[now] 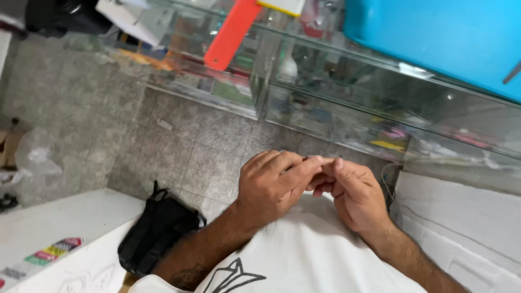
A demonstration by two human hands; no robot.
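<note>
2 bare hands are seen fingertip to fingertip: left hand (269,187), right hand (351,195), pinched together on something too small to tell. 1 black bag (157,230) lies below-left.

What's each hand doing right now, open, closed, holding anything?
Left hand: fingers curled, tips pinched against the right hand; anything held is too small to tell.
Right hand: fingers curled, meeting the left; contents cannot be told.

Whatever sits between the fingertips of the left hand (271,187) and right hand (353,195) is hidden by the fingers. Goods inside the glass display case (347,108) are blurred by reflections. The blue tray (434,38) and orange strip (230,35) are cut off by the top edge
</note>
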